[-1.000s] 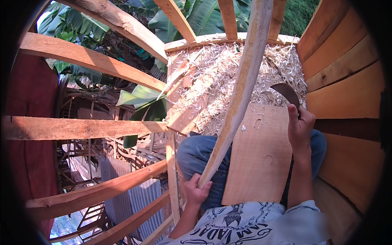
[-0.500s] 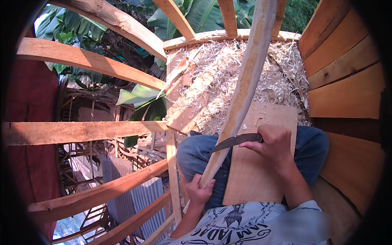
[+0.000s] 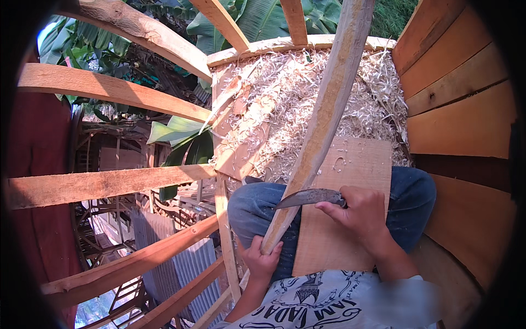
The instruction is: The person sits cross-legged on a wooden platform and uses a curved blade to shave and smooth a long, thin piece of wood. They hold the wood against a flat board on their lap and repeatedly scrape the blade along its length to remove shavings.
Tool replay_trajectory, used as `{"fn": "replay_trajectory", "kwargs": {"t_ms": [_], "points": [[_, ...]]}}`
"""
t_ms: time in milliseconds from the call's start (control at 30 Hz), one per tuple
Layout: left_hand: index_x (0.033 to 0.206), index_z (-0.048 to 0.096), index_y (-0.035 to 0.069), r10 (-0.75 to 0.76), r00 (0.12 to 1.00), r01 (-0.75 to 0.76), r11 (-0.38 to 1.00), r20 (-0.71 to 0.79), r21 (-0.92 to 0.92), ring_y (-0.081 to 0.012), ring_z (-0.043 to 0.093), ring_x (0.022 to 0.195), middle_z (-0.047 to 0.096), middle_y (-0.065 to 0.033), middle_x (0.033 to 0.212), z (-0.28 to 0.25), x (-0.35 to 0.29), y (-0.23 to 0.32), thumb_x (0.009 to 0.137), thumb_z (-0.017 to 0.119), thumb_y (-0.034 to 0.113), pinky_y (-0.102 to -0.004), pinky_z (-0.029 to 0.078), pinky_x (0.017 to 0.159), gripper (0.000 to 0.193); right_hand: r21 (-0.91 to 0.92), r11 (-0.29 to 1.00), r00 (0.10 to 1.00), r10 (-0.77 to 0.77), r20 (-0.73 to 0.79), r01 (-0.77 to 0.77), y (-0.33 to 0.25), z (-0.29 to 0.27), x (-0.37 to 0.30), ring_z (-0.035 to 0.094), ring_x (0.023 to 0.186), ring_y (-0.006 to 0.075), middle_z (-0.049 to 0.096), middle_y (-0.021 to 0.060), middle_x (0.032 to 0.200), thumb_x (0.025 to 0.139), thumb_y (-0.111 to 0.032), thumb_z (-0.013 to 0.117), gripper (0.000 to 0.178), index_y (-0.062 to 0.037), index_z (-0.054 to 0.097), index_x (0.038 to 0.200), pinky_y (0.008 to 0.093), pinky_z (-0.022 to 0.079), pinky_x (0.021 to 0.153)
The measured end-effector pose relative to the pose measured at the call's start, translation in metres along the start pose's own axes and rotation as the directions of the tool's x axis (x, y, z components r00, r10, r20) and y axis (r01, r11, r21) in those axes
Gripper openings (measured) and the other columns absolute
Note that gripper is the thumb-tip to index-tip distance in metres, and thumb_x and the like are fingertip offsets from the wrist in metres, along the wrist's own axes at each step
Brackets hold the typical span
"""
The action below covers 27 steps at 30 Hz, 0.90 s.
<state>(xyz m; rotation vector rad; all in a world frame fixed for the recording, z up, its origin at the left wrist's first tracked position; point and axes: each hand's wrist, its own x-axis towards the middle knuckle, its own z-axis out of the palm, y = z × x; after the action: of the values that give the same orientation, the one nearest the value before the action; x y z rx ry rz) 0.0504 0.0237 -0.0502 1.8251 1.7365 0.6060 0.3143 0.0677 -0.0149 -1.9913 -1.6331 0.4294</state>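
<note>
A long, slightly curved wooden pole slants from my lap up past the top of the view, its face pale with a yellowish-brown strip. Near its lower end my left hand is closed around it. My right hand grips the handle of a knife with a broad dark blade. That blade lies across the pole a little above my left hand, its tip pointing left. Under my right hand a flat wooden board rests on my lap, between my jean-clad legs.
Curly wood shavings cover the floor ahead of my knees. Upright slats stand spaced apart on the left, with corrugated sheets far below them. Wide planks form a wall at my right. Banana leaves hang beyond the far edge.
The knife blade has shifted slightly and turned, showing more of its flat side. The whole view has moved a little, so most things sit further left.
</note>
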Motion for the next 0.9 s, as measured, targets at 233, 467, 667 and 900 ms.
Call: {"fn": "replay_trajectory", "kwargs": {"t_ms": [233, 467, 667, 900], "points": [[0.075, 0.053, 0.003, 0.047, 0.998, -0.045, 0.998, -0.036, 0.042, -0.0160, 0.052, 0.050, 0.053, -0.0084, 0.057, 0.002, -0.004, -0.010, 0.074, 0.079, 0.032, -0.0302, 0.040, 0.049, 0.039, -0.130, 0.986, 0.990, -0.120, -0.080, 0.109, 0.012, 0.000, 0.021, 0.054, 0.040, 0.0252, 0.049, 0.0066, 0.045, 0.065, -0.068, 0.068, 0.063, -0.0087, 0.052, 0.051, 0.0348, 0.039, 0.039], [0.074, 0.054, 0.005, -0.006, 0.999, 0.007, 0.999, -0.041, 0.035, -0.0235, 0.054, 0.049, 0.052, -0.0111, 0.057, -0.001, -0.001, 0.001, 0.073, 0.080, 0.032, -0.0329, 0.041, 0.048, 0.038, -0.071, 0.983, 0.939, 0.141, -0.313, -0.171, 0.040, -0.013, 0.049, 0.055, 0.045, 0.0294, 0.050, 0.0117, 0.048, 0.073, -0.066, 0.065, 0.067, -0.0019, 0.053, 0.055, 0.0380, 0.041, 0.045], [0.073, 0.053, 0.006, 0.022, 0.999, -0.021, 0.999, -0.027, 0.040, -0.0279, 0.056, 0.048, 0.054, -0.0115, 0.057, -0.003, 0.001, 0.001, 0.072, 0.081, 0.032, -0.0351, 0.042, 0.047, 0.038, 0.156, 0.933, 0.871, 0.358, -0.336, -0.324, 0.058, -0.066, 0.056, 0.055, 0.049, 0.0340, 0.051, 0.0154, 0.051, 0.080, -0.060, 0.063, 0.065, 0.0010, 0.056, 0.060, 0.0394, 0.042, 0.048], [0.074, 0.051, 0.003, -0.019, 1.000, 0.019, 1.000, -0.020, -0.001, -0.0178, 0.051, 0.049, 0.052, -0.0094, 0.056, 0.004, -0.003, 0.002, 0.076, 0.078, 0.026, -0.0307, 0.039, 0.049, 0.036, -0.084, 0.994, 0.987, -0.049, 0.153, 0.062, -0.005, -0.001, -0.002, 0.057, 0.044, 0.0282, 0.052, 0.0095, 0.048, 0.072, -0.063, 0.067, 0.060, -0.0069, 0.056, 0.054, 0.0363, 0.043, 0.043]]}}
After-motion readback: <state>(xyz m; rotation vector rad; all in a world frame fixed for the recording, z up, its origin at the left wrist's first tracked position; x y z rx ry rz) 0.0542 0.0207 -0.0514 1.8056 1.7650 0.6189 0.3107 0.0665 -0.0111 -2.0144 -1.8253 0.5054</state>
